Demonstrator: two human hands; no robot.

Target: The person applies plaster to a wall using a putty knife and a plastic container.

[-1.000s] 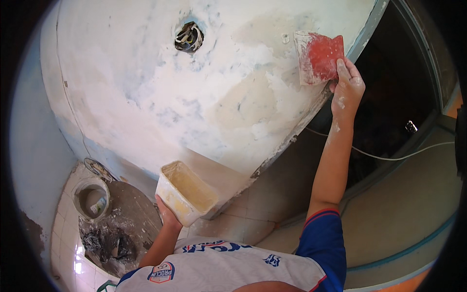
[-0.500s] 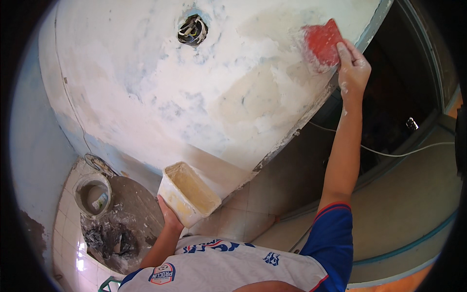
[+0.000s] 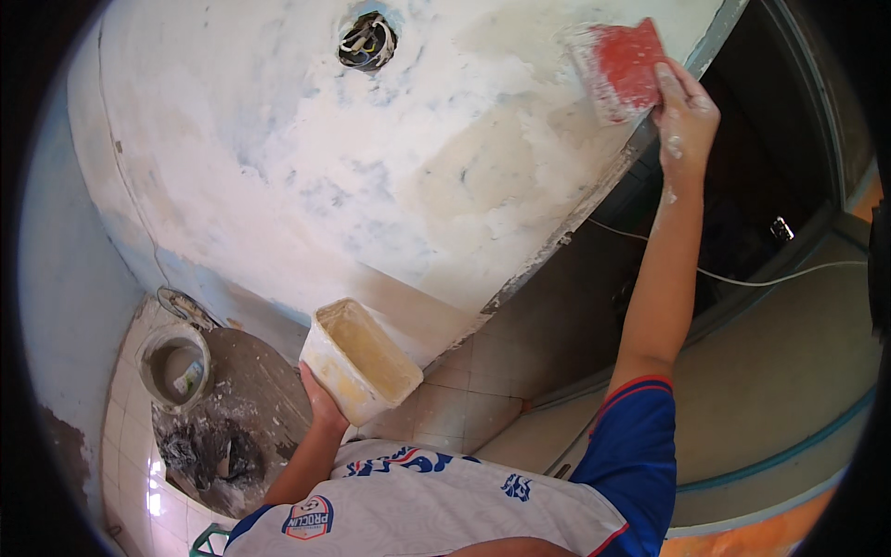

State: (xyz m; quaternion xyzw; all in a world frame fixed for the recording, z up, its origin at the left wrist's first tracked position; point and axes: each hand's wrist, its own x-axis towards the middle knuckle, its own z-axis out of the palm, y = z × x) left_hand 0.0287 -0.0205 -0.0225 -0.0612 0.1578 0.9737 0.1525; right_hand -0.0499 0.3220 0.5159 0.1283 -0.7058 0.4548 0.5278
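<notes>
My right hand [image 3: 685, 110], spotted with white paste, grips a red flat putty scraper [image 3: 624, 67] near the wall's right edge. White filler coats the scraper's left and lower sides, and its blade lies against the wall [image 3: 362, 167] or very close to it. Low in front of my body, my left hand [image 3: 323, 401] holds a rectangular white plastic tub [image 3: 357, 362] by its side and underneath. The tub is tilted, and pale yellowish residue smears its inner walls. Patches of white and beige filler cover the wall around the scraper.
A round hole with loose wires [image 3: 368, 42] opens in the wall. At lower left, a bucket [image 3: 174, 369] and a black plastic bag [image 3: 212, 452] sit on a round, paste-splattered surface [image 3: 264, 390]. A dark doorway [image 3: 752, 158] lies right, crossed by a white cable [image 3: 784, 278].
My right hand and the scraper have moved slightly up and to the right along the wall. The tub stays in my left hand, almost unmoved.
</notes>
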